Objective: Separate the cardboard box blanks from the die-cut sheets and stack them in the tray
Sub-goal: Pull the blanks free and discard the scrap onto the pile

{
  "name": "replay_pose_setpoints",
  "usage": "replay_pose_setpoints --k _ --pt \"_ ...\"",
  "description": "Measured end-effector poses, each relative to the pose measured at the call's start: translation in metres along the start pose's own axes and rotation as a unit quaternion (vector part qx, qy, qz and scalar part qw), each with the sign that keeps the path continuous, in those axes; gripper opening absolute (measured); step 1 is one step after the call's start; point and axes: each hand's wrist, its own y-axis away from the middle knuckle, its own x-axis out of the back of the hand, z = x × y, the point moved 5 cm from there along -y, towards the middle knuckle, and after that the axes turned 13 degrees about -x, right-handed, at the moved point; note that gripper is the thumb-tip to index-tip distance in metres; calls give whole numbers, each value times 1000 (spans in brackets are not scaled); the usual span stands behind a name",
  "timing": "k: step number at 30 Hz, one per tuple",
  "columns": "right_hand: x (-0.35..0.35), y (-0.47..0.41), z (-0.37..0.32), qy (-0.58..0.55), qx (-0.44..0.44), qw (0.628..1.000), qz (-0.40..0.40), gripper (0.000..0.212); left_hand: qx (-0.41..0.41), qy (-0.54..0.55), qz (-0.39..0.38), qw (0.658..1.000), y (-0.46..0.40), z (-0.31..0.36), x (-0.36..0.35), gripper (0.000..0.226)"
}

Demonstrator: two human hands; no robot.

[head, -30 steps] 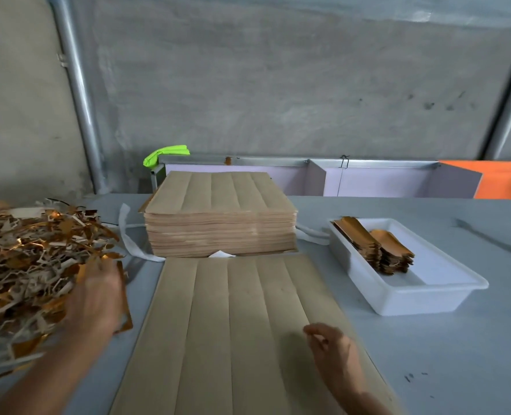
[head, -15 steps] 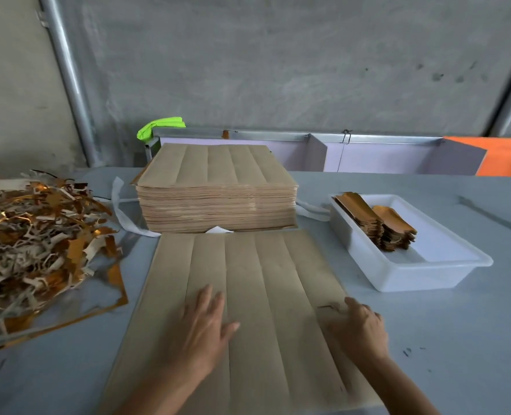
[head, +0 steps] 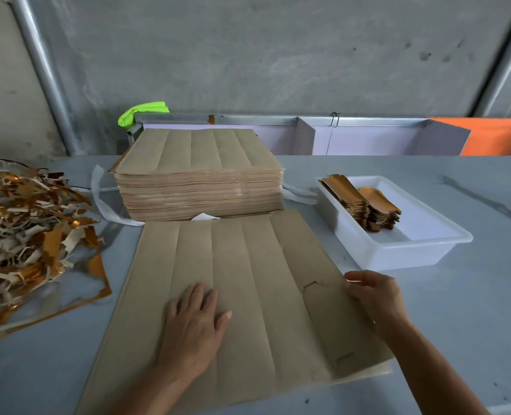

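Note:
A brown die-cut sheet lies flat on the grey table in front of me, scored into long strips. My left hand presses flat on its middle, fingers spread. My right hand pinches the sheet's right edge, where the outermost box blank lifts slightly along its cut line. Behind it stands a thick stack of die-cut sheets. A white tray at the right holds two short piles of separated blanks with gold faces.
A heap of gold and white offcut scrap covers the table's left side, with an empty sheet frame beneath it. White strapping strips lie beside the stack. A metal rail, a green cloth and a concrete wall lie behind.
My left hand left the scrap heap and came down flat on the sheet. My right hand moved to the sheet's right edge and took hold there; the outer blank has begun to lift.

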Motion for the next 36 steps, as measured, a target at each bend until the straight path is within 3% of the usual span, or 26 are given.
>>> replay_pose_setpoints --k 3,6,10,13,20,22,25,28,36 --pt "2 1 0 52 35 998 25 11 -1 -3 5 1000 1 2 1 64" --pt "0 5 1 99 55 992 51 11 4 8 10 1000 0 0 0 72" --pt "-4 11 10 154 49 986 35 24 1 4 17 1000 0 0 0 83" --pt "4 13 13 152 33 987 29 31 -3 6 25 1000 0 0 -1 76" --pt "16 14 20 94 -6 996 9 15 -75 -26 58 995 2 37 11 27" --pt "17 16 20 74 -3 997 2 14 -121 27 74 990 2 64 12 34" --pt "21 19 18 -44 -39 998 -37 10 -175 134 69 973 -1 109 14 57" --pt "20 25 16 -133 -88 982 -103 5 -188 158 45 968 -11 140 7 73" --pt "11 27 26 -225 -138 949 -171 12 -177 137 44 974 -21 155 -6 61"
